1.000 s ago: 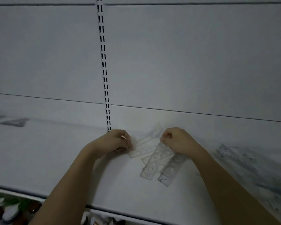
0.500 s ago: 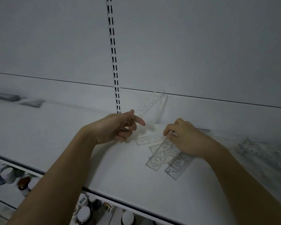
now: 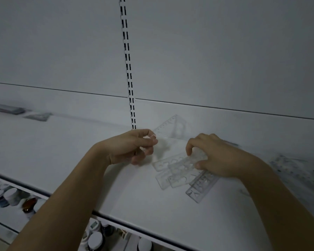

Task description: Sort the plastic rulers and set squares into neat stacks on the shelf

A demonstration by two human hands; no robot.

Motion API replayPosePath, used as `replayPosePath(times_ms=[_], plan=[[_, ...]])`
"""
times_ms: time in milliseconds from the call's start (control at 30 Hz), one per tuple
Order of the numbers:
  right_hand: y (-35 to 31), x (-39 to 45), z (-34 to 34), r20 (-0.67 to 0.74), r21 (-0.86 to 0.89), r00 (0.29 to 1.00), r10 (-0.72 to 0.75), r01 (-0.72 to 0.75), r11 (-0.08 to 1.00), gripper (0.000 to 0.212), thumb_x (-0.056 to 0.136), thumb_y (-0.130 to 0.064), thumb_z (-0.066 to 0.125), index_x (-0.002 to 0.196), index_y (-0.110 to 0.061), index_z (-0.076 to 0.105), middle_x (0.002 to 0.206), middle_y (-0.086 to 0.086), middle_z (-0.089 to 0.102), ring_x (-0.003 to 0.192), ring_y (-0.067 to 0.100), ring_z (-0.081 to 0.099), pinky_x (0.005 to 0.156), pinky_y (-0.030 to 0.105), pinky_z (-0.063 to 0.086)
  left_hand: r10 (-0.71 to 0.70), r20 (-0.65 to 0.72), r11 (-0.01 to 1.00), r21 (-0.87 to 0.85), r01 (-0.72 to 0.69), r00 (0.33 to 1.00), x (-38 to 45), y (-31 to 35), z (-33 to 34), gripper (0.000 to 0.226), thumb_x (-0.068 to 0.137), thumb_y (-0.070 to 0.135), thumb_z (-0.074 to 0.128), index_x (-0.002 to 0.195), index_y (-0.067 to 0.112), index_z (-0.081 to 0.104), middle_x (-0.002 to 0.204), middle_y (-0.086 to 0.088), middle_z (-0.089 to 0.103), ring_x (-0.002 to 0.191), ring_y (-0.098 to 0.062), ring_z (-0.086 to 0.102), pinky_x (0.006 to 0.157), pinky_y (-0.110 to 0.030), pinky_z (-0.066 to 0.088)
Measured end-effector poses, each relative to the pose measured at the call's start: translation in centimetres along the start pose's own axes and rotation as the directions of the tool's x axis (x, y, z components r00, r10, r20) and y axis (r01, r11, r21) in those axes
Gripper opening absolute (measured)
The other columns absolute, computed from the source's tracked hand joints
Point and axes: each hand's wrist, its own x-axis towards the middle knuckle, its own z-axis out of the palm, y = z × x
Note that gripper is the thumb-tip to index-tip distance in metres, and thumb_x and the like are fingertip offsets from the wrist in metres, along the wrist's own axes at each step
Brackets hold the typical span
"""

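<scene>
Jars (image 3: 11, 196) beneath shelf (image 3: 62, 160), left of rulers (image 3: 176, 171)

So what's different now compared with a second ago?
The left hand has lifted a clear set square out of the pile and pinches its corner, holding it up near the back panel. The right hand stayed on the clear rulers, which are still fanned out on the white shelf.
</scene>
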Motion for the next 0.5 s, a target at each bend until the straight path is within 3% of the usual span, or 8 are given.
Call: replayPosePath(times_ms=[133,267,367,433,500], plan=[[-0.2,-0.1,-0.4,-0.125,0.098,0.992,-0.024,0.036,0.995,0.014,0.084,-0.026,0.069,0.081,-0.03,0.056,0.092,-0.016,0.058,0.099,0.004,0.051,0.085,0.03,0.042,0.01,-0.04,1.0,-0.024,-0.011,0.999,0.1,0.0,0.0,0.017,0.102,0.022,0.041,0.092,0.012,0.052,0.068,-0.005,0.051,0.035,-0.017,0.035,0.038,-0.019,0.03],[-0.5,-0.6,-1.5,-0.189,0.258,0.98,-0.063,0.111,0.96,0.016,0.086,-0.019,0.069,0.077,-0.032,0.063,0.085,-0.013,0.066,0.087,0.002,0.061,0.085,0.033,0.051,0.068,0.045,0.997,0.026,-0.07,0.997,-0.2,0.1,0.0,0.014,0.1,0.018,0.046,0.102,0.01,0.057,0.079,-0.008,0.059,0.049,-0.025,0.057,0.045,-0.025,0.044],[-0.6,-0.5,-2.1,-0.357,0.32,0.934,-0.022,0.144,0.936,0.017,0.092,-0.017,0.061,0.093,-0.033,0.066,0.087,-0.014,0.065,0.083,0.002,0.06,0.08,0.024,0.048,0.099,0.01,0.994,0.04,-0.1,0.995,-0.3,0.2,-0.1,0.02,0.1,0.021,0.047,0.109,0.011,0.062,0.083,-0.011,0.062,0.059,-0.028,0.06,0.052,-0.028,0.048],[-0.5,-0.2,-2.0,-0.43,0.313,0.901,0.051,0.096,0.945,0.02,0.098,-0.021,0.051,0.111,-0.03,0.063,0.094,-0.013,0.061,0.082,0.007,0.056,0.078,0.026,0.046,0.102,-0.106,0.994,0.055,-0.096,0.989,-0.1,0.2,0.0,0.024,0.102,0.023,0.045,0.113,0.014,0.065,0.078,-0.008,0.06,0.052,-0.022,0.053,0.049,-0.026,0.043],[-0.5,0.2,-1.5,-0.427,0.269,0.901,0.078,0.044,0.962,0.03,0.101,-0.026,0.043,0.128,-0.024,0.055,0.109,-0.006,0.059,0.093,0.011,0.054,0.088,0.032,0.045,0.123,-0.214,0.992,0.05,-0.115,0.969,0.0,0.1,0.4,0.024,0.101,0.028,0.048,0.114,0.019,0.066,0.072,-0.005,0.057,0.046,-0.018,0.046,0.047,-0.025,0.034]])
